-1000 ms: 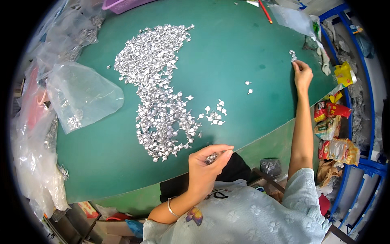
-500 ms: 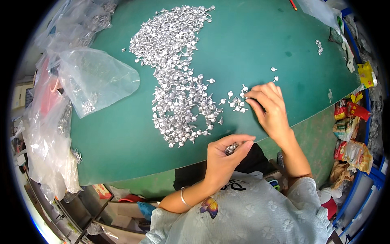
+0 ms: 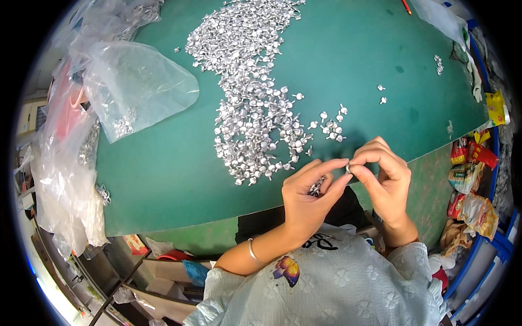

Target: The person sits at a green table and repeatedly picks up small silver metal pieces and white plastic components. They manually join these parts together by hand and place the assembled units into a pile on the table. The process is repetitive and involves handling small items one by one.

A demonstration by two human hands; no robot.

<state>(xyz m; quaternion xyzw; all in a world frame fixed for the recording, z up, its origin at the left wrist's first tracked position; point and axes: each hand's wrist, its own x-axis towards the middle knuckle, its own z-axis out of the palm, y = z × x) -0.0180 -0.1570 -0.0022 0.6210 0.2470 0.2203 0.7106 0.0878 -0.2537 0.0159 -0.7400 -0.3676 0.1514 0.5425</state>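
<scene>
My left hand (image 3: 312, 198) is closed round several small silver metal pieces (image 3: 317, 186), each with a round head and a short stem where the shape shows. My right hand (image 3: 383, 176) pinches one such metal piece (image 3: 348, 169), and the left fingertips meet it from the other side. Both hands are over the near edge of the table. Beyond them lies a small loose group of metal pieces (image 3: 331, 129). A big heap of the same pieces (image 3: 255, 108) spreads along the green table (image 3: 348, 60) to the left.
A clear plastic bag (image 3: 147, 87) with some pieces in it lies left of the heap, beside more bags (image 3: 70, 190). Two stray pieces (image 3: 382, 93) and a small cluster (image 3: 438, 65) are to the right. Colourful packets (image 3: 470, 179) sit past the right edge.
My right hand has left the small loose group and come back to my left hand with a metal piece in its fingertips. The whole view has shifted slightly.
</scene>
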